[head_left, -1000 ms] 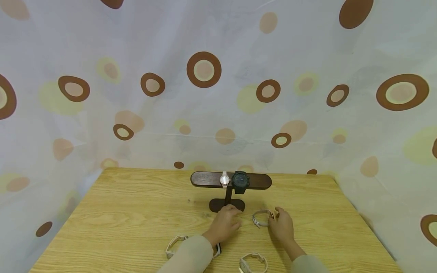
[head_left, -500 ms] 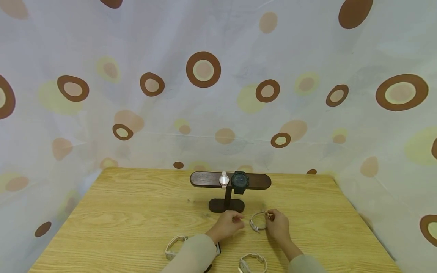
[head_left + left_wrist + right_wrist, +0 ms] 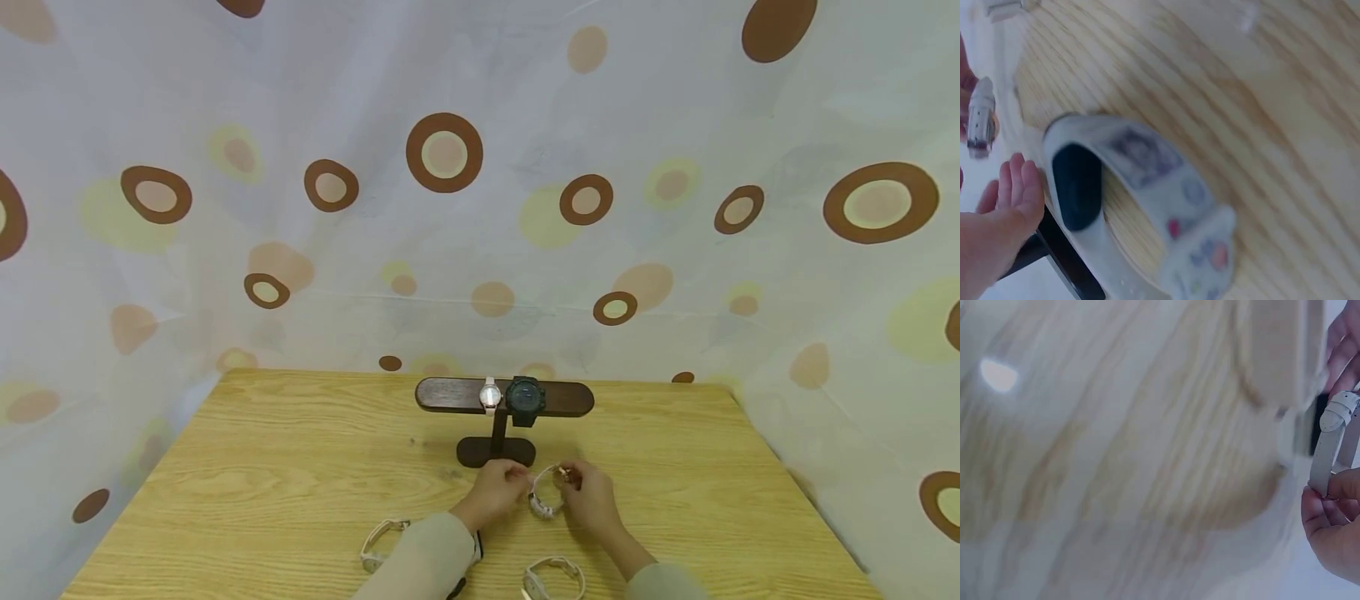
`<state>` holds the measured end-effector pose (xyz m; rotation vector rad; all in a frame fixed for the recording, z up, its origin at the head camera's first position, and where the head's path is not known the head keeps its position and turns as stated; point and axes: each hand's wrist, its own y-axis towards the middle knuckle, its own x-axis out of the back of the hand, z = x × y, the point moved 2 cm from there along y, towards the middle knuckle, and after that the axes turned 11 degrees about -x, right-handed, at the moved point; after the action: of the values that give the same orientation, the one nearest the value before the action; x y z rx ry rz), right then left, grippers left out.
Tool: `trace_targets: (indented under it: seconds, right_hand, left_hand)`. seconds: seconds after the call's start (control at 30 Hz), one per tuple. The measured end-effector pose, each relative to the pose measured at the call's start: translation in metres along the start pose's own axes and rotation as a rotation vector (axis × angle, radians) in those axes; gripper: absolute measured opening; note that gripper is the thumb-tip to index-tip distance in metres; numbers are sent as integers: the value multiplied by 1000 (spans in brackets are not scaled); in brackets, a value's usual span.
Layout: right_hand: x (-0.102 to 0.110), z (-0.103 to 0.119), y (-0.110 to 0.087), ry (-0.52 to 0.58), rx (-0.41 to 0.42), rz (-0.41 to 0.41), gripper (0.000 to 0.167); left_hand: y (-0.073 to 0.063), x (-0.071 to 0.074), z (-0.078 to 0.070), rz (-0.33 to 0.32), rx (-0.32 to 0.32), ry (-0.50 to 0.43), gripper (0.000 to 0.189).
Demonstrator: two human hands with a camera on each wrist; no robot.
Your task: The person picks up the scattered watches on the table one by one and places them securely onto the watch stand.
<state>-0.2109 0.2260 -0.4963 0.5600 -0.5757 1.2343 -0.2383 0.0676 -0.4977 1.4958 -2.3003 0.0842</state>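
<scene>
My right hand (image 3: 592, 500) pinches a wristwatch (image 3: 537, 505) with a white strap, buckled into a loop, just above the table in front of the watch stand (image 3: 438, 394). In the right wrist view the thumb and fingers of the right hand (image 3: 1338, 537) grip the lower end of the white strap (image 3: 1327, 447). My left hand (image 3: 493, 493) is beside the loop's left side. From the left wrist view, the left hand (image 3: 1007, 225) has its fingers extended, apart from the watch (image 3: 982, 119). A small pale watch (image 3: 490, 396) and a bulky black watch (image 3: 524, 397) sit on the stand's bar.
Nearer me on the wooden table (image 3: 285, 467) lie a pale-strapped watch (image 3: 372, 562) and another (image 3: 534, 583). A white smart band (image 3: 1141, 150) with a printed strap is partly hidden by my left sleeve (image 3: 431, 554) in the head view. A patterned curtain (image 3: 495, 250) hangs behind.
My right hand has moved left with the wristwatch, bringing it close to the left hand. The left hand has drawn slightly back from the stand's base.
</scene>
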Motion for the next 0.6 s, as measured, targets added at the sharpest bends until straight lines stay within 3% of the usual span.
trace_targets:
  seconds: [0.23,0.37,0.47,0.6]
  right_hand:
    - [-11,21,-5,33,123,52,24]
    - [-18,26,-7,-4,208,52,27]
    - [-21,27,-9,-15,248,39,28]
    - [-23,29,-10,36,230,27,26]
  left_hand:
    - [-3,2,-7,-129,144,-172,34]
    - [-6,5,-3,-126,236,-262,39]
    - [-7,7,2,-96,235,-329,39]
    - [-9,10,-1,-121,192,-312,30]
